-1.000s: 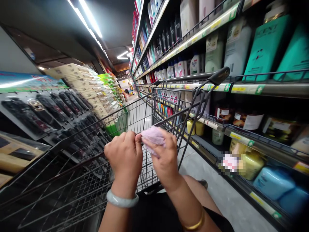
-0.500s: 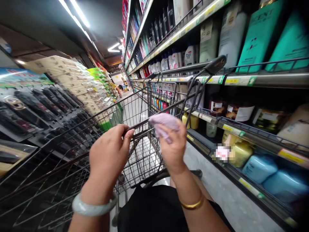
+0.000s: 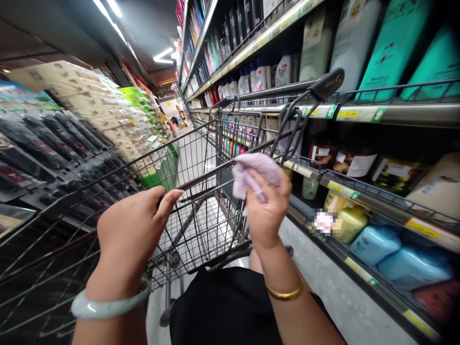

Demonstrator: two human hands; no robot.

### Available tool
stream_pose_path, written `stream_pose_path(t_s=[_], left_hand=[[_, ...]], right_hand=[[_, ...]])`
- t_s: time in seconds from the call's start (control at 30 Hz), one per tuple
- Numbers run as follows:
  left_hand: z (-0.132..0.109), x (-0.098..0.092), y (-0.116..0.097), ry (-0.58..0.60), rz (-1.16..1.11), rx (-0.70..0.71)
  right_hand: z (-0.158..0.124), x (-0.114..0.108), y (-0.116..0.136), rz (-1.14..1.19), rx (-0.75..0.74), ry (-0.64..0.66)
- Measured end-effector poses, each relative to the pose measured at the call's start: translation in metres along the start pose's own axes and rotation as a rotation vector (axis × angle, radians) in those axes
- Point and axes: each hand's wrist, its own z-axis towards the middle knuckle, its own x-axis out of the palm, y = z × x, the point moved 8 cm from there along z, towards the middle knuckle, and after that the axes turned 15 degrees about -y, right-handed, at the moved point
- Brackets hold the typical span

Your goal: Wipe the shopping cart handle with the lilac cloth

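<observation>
"Head view: what is held, and by what?"

"The left hand [image 3: 129, 230] is closed around the top rail [image 3: 201, 178] of a shopping cart [image 3: 228, 194], thumb lying forward along it; the curled fingertips are hidden. The right hand [image 3: 268, 206] is narrowed on a bunched lilac cloth [image 3: 258, 170]."

"Where exactly is that cloth?"

"In the right hand's grip, ahead and to the right of the left hand, apparently lying against the same rail. How hard it presses, I can't tell."

"Why bunch it?"

"I'd guess a wad fills the palm and can wrap round thin metal instead of dangling. The left hand's grip probably steadies the cart: there's a caster [image 3: 165, 316] below and to the right of that hand, so a push could set it rolling."

"And the handle?"

"The handle [image 3: 325, 85] sits beyond the right hand, up and to the right. The cart seems to stand side-on, which would put this rail within reach of both hands."

"What's on the shelves, right of the right hand?"

"Teal bottles [image 3: 393, 52] higher up, blue containers [image 3: 375, 244] lower down. A wire guard [image 3: 427, 86] crosses in front of the teal ones, presumably so they don't tip out."

"Past the left hand?"

"Packaged dark goods [image 3: 53, 139], hung in rows, likely for easy picking."
</observation>
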Motion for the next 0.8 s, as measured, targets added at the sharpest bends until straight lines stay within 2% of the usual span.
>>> stream_pose_path(t_s=[0.03, 0.1, 0.2, 0.3, 0.37, 0.47, 0.53, 0.73, 0.8], left_hand=[[-0.001, 0.0, -0.001, -0.011, -0.013, 0.005], [-0.001, -0.002, -0.003, -0.045, -0.04, 0.019], [-0.001, -0.003, -0.004, -0.108, -0.008, 0.02], [0.001, 0.0, -0.001, -0.121, 0.059, 0.002], [0.002, 0.002, 0.002, -0.109, 0.068, -0.007], [0.001, 0.002, 0.001, -0.09, 0.017, 0.012], [0.001, 0.001, 0.001, -0.093, -0.02, 0.026], [0.009, 0.006, -0.004, -0.08, -0.018, 0.037], [0.012, 0.008, -0.006, -0.074, 0.002, 0.03]], right_hand=[[0.005, -0.006, -0.01, -0.032, 0.04, -0.074], [0.005, -0.012, -0.012, -0.046, 0.068, -0.158], [-0.015, 0.006, 0.02, 0.061, 0.003, 0.024], [-0.033, 0.02, 0.05, 0.169, -0.15, 0.219], [-0.025, 0.016, 0.042, 0.141, -0.164, 0.178], [0.001, -0.004, 0.002, 0.0, -0.016, -0.034], [0.009, -0.01, -0.015, -0.076, 0.035, -0.086], [-0.007, 0.012, -0.004, -0.22, 0.014, 0.106], [-0.007, 0.015, -0.007, -0.226, 0.038, 0.113]])
